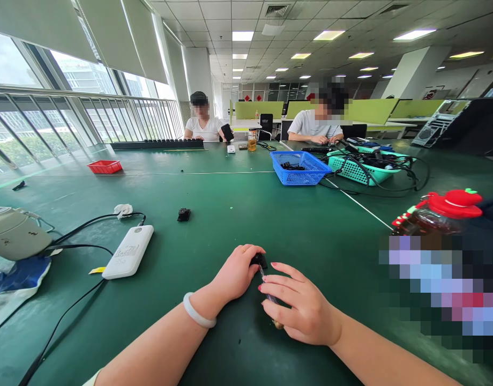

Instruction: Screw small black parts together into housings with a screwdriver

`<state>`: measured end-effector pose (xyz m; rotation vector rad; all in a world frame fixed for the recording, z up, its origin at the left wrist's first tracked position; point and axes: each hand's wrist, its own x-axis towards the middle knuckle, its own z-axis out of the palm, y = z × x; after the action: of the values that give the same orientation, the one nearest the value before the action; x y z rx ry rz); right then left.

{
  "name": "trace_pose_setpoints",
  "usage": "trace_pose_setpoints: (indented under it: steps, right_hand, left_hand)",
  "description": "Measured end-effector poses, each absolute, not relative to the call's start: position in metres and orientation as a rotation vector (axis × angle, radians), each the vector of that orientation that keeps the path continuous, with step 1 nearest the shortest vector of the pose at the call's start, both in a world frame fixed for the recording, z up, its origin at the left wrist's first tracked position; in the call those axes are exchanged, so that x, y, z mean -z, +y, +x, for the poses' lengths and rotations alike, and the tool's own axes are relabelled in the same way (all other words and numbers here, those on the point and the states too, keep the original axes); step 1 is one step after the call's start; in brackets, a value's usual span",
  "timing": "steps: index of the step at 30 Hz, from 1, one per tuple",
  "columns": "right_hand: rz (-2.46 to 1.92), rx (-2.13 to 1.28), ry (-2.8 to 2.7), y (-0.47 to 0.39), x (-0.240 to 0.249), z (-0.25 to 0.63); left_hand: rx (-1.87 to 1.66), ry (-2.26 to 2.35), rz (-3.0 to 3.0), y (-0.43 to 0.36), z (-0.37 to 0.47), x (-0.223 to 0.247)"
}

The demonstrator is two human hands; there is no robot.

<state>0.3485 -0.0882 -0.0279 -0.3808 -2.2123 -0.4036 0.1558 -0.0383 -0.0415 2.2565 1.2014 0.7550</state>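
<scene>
Close in front of me, my left hand (240, 273) pinches a small black part (261, 260) just above the green table (214, 343). Its fingers partly cover that part, so its full shape is hidden. My right hand (300, 303) holds a slim screwdriver (269, 292) with a see-through handle. The screwdriver slants up to the left, and its shaft meets the black part. My right fingers are curved around the handle, whose lower end shows under the palm. Farther off on the table, left of my hands, lies another small black part (184, 214).
A white power bank (129, 252) with black cables lies left. Farther back are a red tray (105, 166), a blue basket (300, 177) and a green basket (361, 174) full of cables. At right stands a red-lidded bottle (443, 214). Two people sit across the table.
</scene>
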Motion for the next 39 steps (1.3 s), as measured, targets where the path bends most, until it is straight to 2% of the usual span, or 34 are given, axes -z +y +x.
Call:
trace_pose_setpoints:
  steps: [18, 39]
  right_hand:
    - [-0.379, 0.352, -2.181, -0.0877, 0.0293, 0.3474]
    - [-0.419, 0.494, -2.242, -0.0908, 0.0265, 0.3444]
  left_hand:
    - [-0.760, 1.171, 2.256, -0.0382, 0.1558, 0.0401]
    - [-0.741, 1.267, 2.231, -0.0377, 0.1577, 0.0380]
